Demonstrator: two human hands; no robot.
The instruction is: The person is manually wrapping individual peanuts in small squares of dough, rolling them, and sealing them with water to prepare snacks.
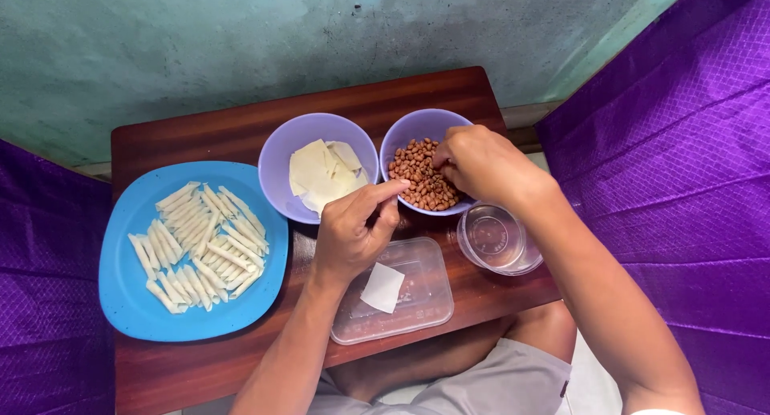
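A head-worn camera looks down on a small dark reddish wooden table [200, 367] set against a worn teal wall, with purple cloth hanging on both sides.

The right hand [481, 162] reaches into a lilac plastic bowl of brown-skinned peanuts [425, 182] at the table's far edge. Its fingertips are bunched together down among the nuts, as if pinching some, though the nuts actually gripped are hidden by the knuckles.

The left hand [353, 230] hovers just in front of the two bowls, fingers curled loosely with the forefinger and thumb nearly meeting. Whether it holds anything small cannot be told.

Beside the peanuts sits a second lilac plastic bowl holding pale square pastry wrappers [321, 174]. Below the left hand lies a clear rectangular plastic lid [417, 303] with one white square wrapper [382, 287] lying flat on it. A clear round plastic cup [497, 238] stands just under the right wrist. To the left, a large blue plastic plate [128, 303] carries many thin pale rolled pastry sticks [196, 242].

Likely risks: the right wrist hangs directly over the clear cup, so drawing the hand back low could knock it. Peanuts pinched loosely may drop and roll off the table. The clear lid juts slightly past the near table edge and could tip if pressed.
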